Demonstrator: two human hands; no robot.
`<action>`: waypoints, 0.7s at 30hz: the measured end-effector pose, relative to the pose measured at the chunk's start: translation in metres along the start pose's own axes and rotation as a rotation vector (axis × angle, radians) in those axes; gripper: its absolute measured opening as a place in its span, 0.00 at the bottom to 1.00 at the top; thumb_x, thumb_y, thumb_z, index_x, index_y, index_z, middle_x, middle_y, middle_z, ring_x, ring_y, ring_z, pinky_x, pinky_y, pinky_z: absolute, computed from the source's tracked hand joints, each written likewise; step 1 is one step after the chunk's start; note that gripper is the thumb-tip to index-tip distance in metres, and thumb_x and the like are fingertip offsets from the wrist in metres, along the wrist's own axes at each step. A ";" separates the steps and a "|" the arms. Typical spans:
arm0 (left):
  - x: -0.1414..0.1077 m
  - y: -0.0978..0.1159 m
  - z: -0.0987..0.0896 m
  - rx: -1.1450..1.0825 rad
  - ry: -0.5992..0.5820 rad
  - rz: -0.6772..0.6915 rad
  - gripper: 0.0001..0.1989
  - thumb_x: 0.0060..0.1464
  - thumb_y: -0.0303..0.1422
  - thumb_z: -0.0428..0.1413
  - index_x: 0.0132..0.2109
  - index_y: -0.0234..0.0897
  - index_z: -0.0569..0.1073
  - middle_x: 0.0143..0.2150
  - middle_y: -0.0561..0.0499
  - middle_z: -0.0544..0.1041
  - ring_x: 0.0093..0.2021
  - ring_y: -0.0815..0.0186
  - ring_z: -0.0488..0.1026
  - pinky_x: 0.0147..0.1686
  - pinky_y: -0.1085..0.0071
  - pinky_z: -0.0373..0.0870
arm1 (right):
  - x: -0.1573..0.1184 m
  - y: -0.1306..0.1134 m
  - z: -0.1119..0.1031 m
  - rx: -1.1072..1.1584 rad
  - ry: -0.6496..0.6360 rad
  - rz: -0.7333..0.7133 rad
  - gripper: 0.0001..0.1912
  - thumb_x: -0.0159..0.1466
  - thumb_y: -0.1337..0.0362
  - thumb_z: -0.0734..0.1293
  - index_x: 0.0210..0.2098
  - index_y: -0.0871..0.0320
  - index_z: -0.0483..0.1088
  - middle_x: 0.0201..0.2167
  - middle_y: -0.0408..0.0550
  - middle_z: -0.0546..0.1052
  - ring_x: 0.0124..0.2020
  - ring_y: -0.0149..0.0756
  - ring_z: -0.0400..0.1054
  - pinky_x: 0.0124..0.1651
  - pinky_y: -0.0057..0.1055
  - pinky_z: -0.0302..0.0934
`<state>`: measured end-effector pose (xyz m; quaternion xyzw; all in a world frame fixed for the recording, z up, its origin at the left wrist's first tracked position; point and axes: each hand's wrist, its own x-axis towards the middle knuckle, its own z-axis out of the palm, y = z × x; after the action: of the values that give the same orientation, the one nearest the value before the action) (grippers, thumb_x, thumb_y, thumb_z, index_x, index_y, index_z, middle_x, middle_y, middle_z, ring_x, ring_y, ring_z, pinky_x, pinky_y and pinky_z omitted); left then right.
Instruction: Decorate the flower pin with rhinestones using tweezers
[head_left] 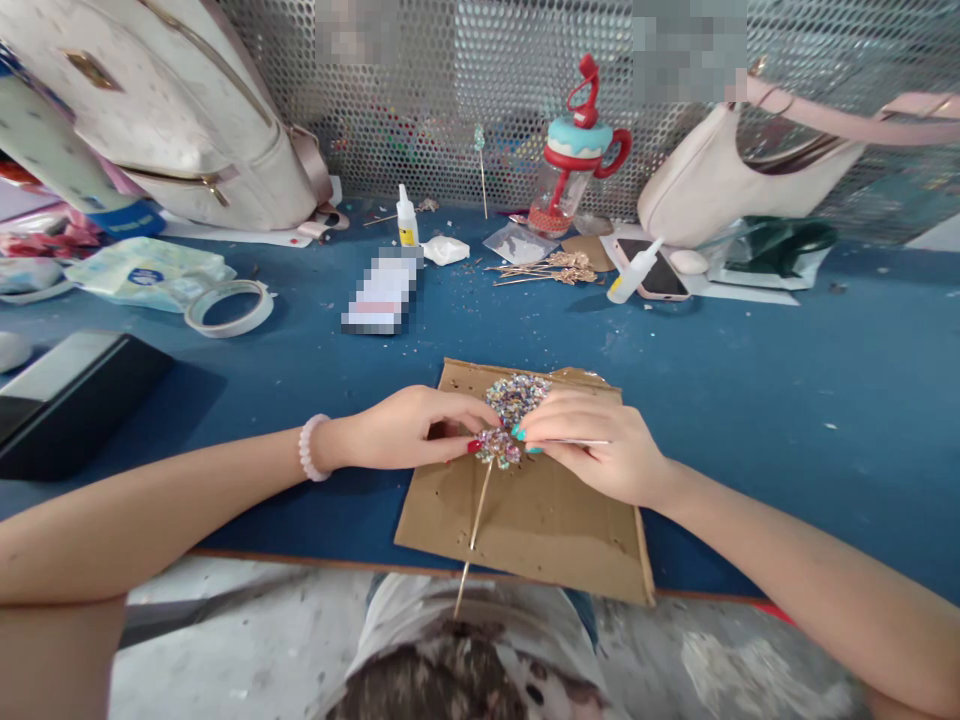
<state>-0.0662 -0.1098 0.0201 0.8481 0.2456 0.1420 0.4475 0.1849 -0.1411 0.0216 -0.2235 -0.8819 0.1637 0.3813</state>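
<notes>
My left hand (412, 425), with a pale bead bracelet on its wrist, pinches the edge of a small ornament covered in sparkling rhinestones (498, 448). The ornament tops a thin gold stick (480, 510) that slants down past the table edge. From the other side, my right hand (600, 440) has its fingertips against the ornament. A slim, shiny rod-like tool (574, 441) lies in its closed fingers; its tip is hidden. Just behind the fingers is a pile of loose multicoloured rhinestones (514, 395). Everything here is over a flat cardboard sheet (540, 530).
Further back are glue bottles (407, 220), gold sticks (559, 268), a phone (652, 270) and a red-handled cup (570, 170). A tape roll (229, 308) and a dark box (75, 400) lie left. Bags (217, 120) lean on the perforated metal panel (420, 100).
</notes>
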 end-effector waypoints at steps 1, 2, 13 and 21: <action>0.000 0.000 0.000 -0.004 0.000 0.000 0.15 0.59 0.29 0.53 0.53 0.35 0.71 0.44 0.48 0.81 0.36 0.70 0.78 0.32 0.79 0.71 | 0.000 0.000 0.000 0.002 -0.001 -0.001 0.06 0.66 0.69 0.64 0.37 0.56 0.73 0.32 0.46 0.80 0.36 0.33 0.74 0.41 0.34 0.69; 0.000 -0.001 0.000 -0.005 -0.001 0.000 0.15 0.59 0.29 0.53 0.53 0.35 0.71 0.44 0.48 0.81 0.36 0.70 0.78 0.32 0.79 0.71 | 0.000 0.000 0.000 0.004 -0.002 -0.001 0.06 0.67 0.69 0.64 0.37 0.56 0.73 0.32 0.46 0.80 0.36 0.33 0.74 0.41 0.34 0.69; -0.001 -0.001 0.000 0.007 -0.007 -0.003 0.15 0.60 0.31 0.53 0.53 0.35 0.71 0.45 0.48 0.81 0.36 0.70 0.78 0.33 0.78 0.71 | 0.000 -0.001 -0.001 -0.010 -0.006 -0.021 0.05 0.67 0.69 0.64 0.36 0.58 0.73 0.31 0.47 0.79 0.35 0.34 0.74 0.40 0.33 0.69; 0.000 -0.001 0.000 -0.017 -0.015 -0.005 0.14 0.60 0.30 0.53 0.53 0.35 0.71 0.45 0.48 0.80 0.37 0.70 0.78 0.33 0.78 0.72 | 0.001 -0.002 0.000 -0.004 0.000 -0.026 0.06 0.67 0.68 0.63 0.37 0.57 0.72 0.32 0.47 0.79 0.36 0.33 0.74 0.41 0.34 0.70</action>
<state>-0.0660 -0.1094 0.0195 0.8447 0.2433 0.1365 0.4567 0.1840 -0.1418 0.0230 -0.2128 -0.8851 0.1568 0.3831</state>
